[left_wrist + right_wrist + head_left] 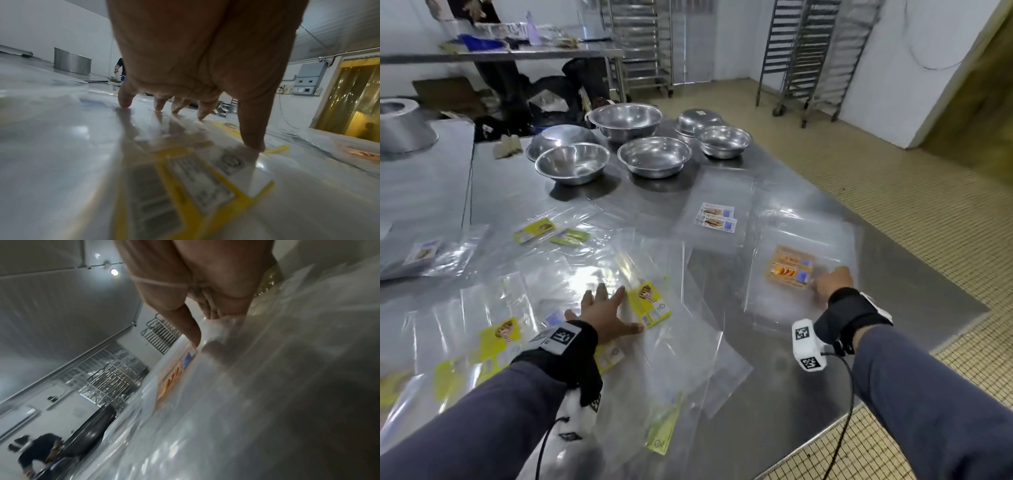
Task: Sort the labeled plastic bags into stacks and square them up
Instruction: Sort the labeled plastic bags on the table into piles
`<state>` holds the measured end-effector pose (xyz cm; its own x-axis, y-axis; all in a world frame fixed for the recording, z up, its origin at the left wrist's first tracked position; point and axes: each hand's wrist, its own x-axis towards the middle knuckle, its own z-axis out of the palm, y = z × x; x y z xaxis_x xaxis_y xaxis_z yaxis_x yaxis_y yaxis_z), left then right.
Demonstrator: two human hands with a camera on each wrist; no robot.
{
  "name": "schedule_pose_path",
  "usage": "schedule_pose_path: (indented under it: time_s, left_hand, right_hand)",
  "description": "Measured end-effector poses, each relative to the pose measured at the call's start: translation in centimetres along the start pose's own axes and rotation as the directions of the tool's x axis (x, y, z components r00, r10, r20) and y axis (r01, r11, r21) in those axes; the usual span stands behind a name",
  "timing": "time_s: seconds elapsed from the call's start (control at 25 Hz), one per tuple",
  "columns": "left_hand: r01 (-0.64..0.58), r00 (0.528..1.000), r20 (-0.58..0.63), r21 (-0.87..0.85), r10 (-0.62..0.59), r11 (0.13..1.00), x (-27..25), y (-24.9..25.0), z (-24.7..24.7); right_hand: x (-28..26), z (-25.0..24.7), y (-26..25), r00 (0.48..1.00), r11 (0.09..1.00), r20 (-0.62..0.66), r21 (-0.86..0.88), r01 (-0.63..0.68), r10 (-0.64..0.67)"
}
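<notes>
Clear plastic bags with printed labels lie scattered over the steel table (pixel 784 404). My left hand (pixel 604 313) (pixel 185 78) lies flat with spread fingers, pressing on overlapping bags beside a yellow label (pixel 649 301) (pixel 185 186). Further right, my right hand (pixel 832 281) (pixel 205 301) is at the near right corner of the orange-labelled bag stack (pixel 789 267) (pixel 170 376). Its thumb lies on top and its fingers curl behind a lifted sheet of plastic, pinching it. Two bags with white-and-purple labels (pixel 717 219) lie behind the orange stack. Small yellow-green labelled bags (pixel 534 231) lie at the left.
Several steel bowls (pixel 654 156) stand along the back of the table. Another bag pile (pixel 424 253) sits at the far left. The table's right edge (pixel 914 240) runs close to the orange stack. Tray racks (pixel 811 51) stand on the tiled floor beyond.
</notes>
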<state>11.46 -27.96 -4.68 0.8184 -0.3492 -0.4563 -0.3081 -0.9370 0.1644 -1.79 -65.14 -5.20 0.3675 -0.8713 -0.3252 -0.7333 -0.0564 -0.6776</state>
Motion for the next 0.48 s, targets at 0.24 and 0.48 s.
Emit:
schedule_pose_path:
  time_s: [0.24,0.48]
  left_hand:
    - [-0.020,0.998,-0.060,-0.065,0.016,0.998,-0.7,-0.1,0.1]
    - [-0.080,0.974,-0.225,-0.207,0.032,0.975,-4.6,-4.2,0.4]
  right_hand:
    - [-3.2,1.7,-1.4,0.988,0.977,-0.091,-0.183,0.107,-0.125]
    - [-11.6,7.5,-4.5,0.860,0.839,0.153,-0.192,0.509,-0.487]
